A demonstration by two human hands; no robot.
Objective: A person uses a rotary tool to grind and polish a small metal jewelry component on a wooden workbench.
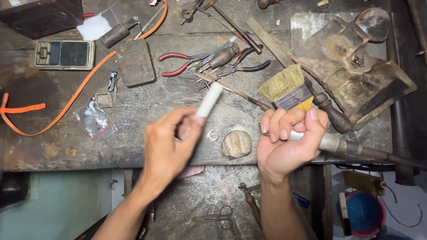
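At the centre of the frame, the left hand [167, 144] pinches a blurred white cylindrical stick [209, 100] between closed fingers. Right of centre, the right hand [284, 142] is fisted tight around a grey metal-handled tool [338, 144]. A small silver ring [213, 135] lies between them, beside a rounded tan stone [236, 144] on the worn wooden workbench [53, 146].

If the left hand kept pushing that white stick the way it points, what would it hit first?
Probably the cluster of red-handled pliers and other hand tools up the wooden bench. The left hand aims its blurred white stick up and right; its height above the bench is unclear.
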